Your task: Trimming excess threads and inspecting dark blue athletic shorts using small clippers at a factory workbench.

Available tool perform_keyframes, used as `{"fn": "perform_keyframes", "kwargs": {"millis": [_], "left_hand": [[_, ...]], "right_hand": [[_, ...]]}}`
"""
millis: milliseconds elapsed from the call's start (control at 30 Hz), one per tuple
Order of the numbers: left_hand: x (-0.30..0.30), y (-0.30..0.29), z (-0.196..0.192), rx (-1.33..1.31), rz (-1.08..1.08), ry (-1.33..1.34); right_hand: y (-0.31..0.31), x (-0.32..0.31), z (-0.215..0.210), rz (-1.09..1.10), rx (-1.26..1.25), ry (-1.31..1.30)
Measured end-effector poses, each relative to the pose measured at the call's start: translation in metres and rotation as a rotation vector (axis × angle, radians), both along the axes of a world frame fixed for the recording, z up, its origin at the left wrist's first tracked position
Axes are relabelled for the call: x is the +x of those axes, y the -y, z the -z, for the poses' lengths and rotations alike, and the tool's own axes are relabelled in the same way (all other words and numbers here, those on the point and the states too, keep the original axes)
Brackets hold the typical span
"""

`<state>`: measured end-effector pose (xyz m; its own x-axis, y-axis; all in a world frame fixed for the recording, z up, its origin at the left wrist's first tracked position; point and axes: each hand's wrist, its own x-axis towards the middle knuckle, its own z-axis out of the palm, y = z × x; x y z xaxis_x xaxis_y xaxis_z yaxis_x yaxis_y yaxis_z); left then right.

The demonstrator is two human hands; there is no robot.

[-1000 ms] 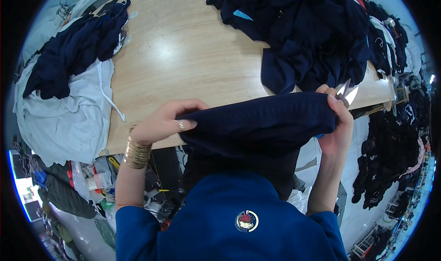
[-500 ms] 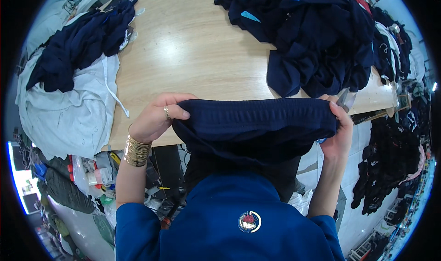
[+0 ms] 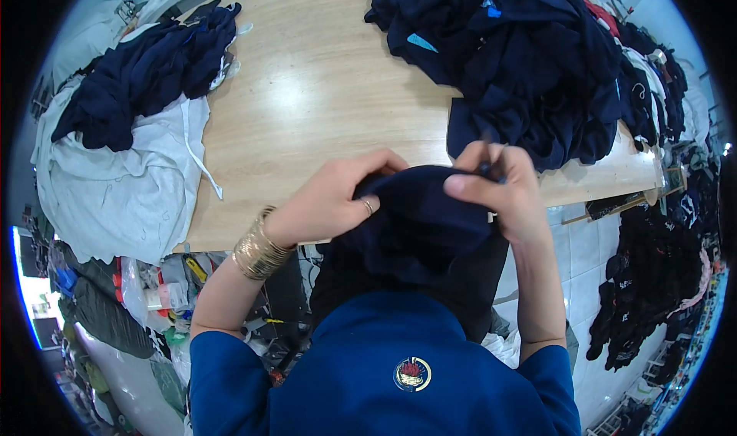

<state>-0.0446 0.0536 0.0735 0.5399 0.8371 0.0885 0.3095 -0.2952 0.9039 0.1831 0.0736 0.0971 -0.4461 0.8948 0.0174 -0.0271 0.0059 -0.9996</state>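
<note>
A navy garment [image 3: 418, 221] is bunched in front of my body, its upper edge curved between my hands. My left hand [image 3: 338, 194] grips its left side, thumb on the near face and fingers behind the edge. On the right, my right hand [image 3: 503, 190] pinches the cloth with the thumb in front. A small dark tool with a bit of blue [image 3: 489, 169] sits among the right fingers; blur and the fingers hide its exact kind. Folds conceal most of the garment's lower part.
The wooden table [image 3: 307, 75] carries a large navy fabric pile [image 3: 530, 67] at the right. At the left, navy clothing [image 3: 150, 75] lies over white cloth [image 3: 123, 183]. Dark garments [image 3: 645, 275] hang off to the right, and bags and clutter [image 3: 157, 294] sit below the table's left side.
My hands have come closer together, so the stretched gathered waistband is now slack and bunched. The right hand has moved left and turned inward; a metal blade seen beside it earlier no longer shows.
</note>
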Motion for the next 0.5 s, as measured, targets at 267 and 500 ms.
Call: {"fn": "perform_keyframes", "kwargs": {"millis": [267,500], "left_hand": [[-0.057,0.006,0.030,-0.433,0.045,-0.118],[0.063,0.038,0.032,-0.341,-0.268,0.189]], "right_hand": [[-0.017,0.061,-0.018,0.328,-0.345,-0.689],[-0.004,0.017,-0.032,0.275,-0.421,-0.648]]}}
